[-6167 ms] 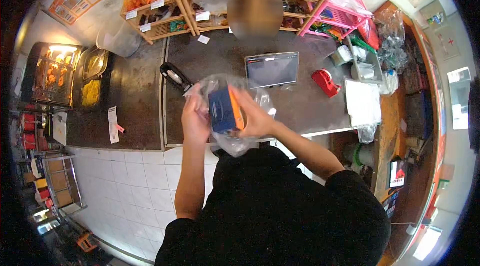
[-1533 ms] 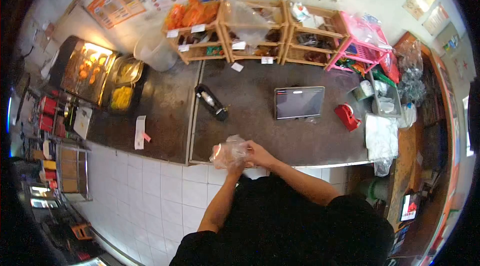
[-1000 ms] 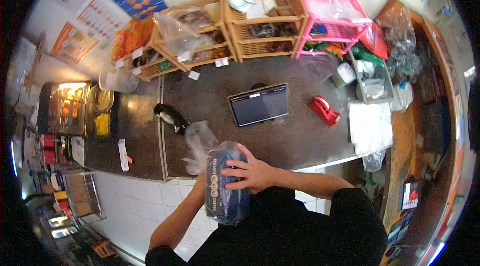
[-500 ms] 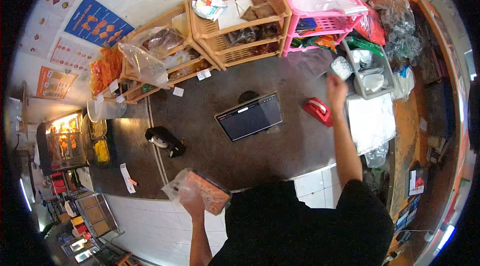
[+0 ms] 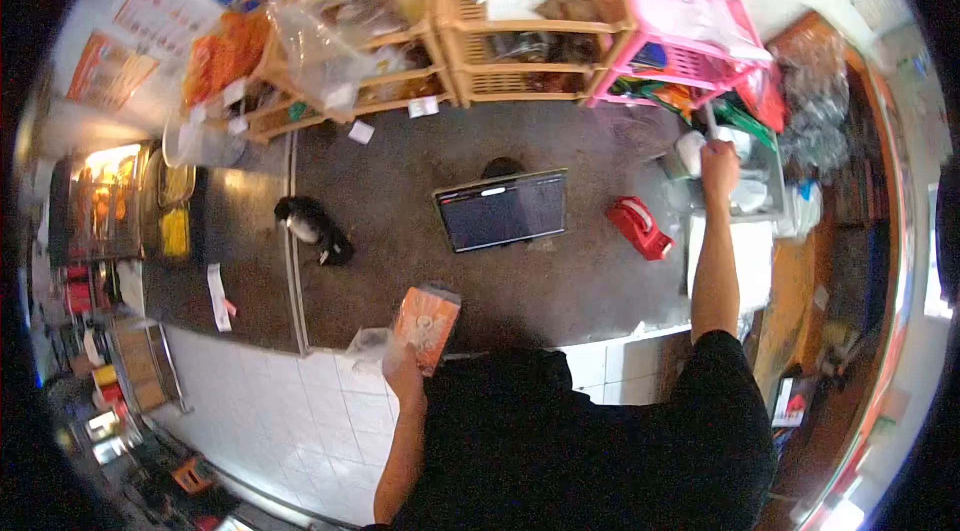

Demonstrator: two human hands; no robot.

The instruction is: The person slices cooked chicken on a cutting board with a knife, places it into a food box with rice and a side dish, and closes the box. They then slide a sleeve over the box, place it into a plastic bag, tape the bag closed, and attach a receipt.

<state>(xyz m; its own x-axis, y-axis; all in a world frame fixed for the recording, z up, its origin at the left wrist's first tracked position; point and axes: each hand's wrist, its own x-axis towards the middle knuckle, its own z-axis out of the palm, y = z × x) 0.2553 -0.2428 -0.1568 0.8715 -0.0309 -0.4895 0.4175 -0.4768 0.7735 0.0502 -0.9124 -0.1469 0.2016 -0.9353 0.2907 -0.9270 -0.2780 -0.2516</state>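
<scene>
My left hand (image 5: 403,368) is closed on an orange box (image 5: 430,323) wrapped in a clear plastic bag (image 5: 370,345), held over the counter's front edge. On the right, my right hand (image 5: 720,169) reaches to the grey basket (image 5: 781,186), its fingers curled at the left side. What they hold, if anything, is blurred and hidden. White items (image 5: 748,196) lie inside that basket. A whitish round bundle (image 5: 690,153) sits just left of my right hand. Below the basket is a stack of white paper (image 5: 755,261), partly behind my forearm.
A tablet (image 5: 505,213) stands mid-counter, with a red tape dispenser (image 5: 640,228) to its right and a black strapped device (image 5: 315,231) to its left. Tan racks (image 5: 535,26) and a pink rack (image 5: 680,21) line the wall. A paper slip (image 5: 218,296) lies at left.
My right hand has moved from beside the whitish bundle to the grey basket. My left hand has turned the orange box more upright. The camera view has shifted.
</scene>
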